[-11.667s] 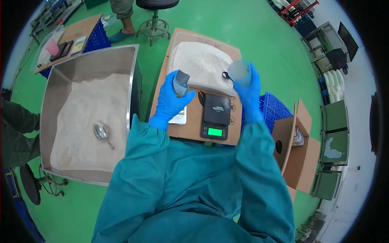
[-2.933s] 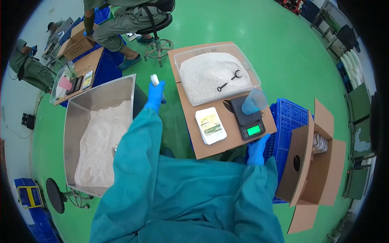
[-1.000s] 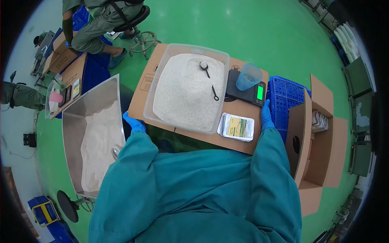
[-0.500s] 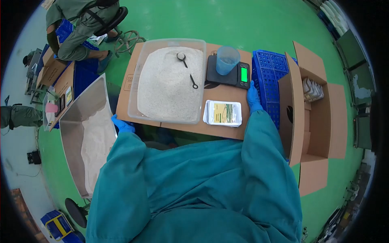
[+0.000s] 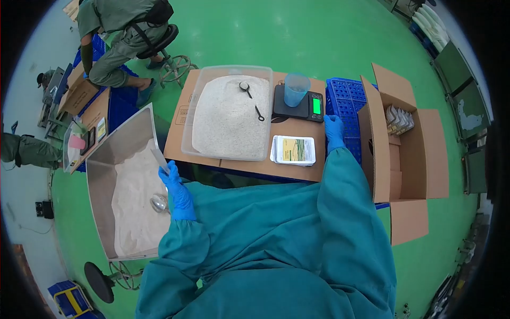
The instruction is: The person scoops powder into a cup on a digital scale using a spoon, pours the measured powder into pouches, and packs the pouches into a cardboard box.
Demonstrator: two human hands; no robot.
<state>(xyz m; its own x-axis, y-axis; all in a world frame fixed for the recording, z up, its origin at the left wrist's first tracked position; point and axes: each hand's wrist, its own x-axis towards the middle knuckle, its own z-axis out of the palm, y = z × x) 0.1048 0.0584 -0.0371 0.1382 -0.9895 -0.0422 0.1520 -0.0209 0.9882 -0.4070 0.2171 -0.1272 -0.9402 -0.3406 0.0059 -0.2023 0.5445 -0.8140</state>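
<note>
I seem to be bracing, left fingers (image 5: pixel 173 178) curled at the metal bin (image 5: pixel 125 139), right fingers (image 5: pixel 332 125) bunched narrow beside the surface (image 5: pixel 300 128), holds unclear; moving calls for sure contact.

We look forward and steeply down from the wearer's head, past the sleeves (image 5: pixel 353 199) to the left hand (image 5: pixel 179 194), right hand (image 5: pixel 334 133) and cardboard-topped table (image 5: pixel 297 129), all close by. Our single wide, round-edged view stretches across the green floor (image 5: pixel 249 32).
</note>
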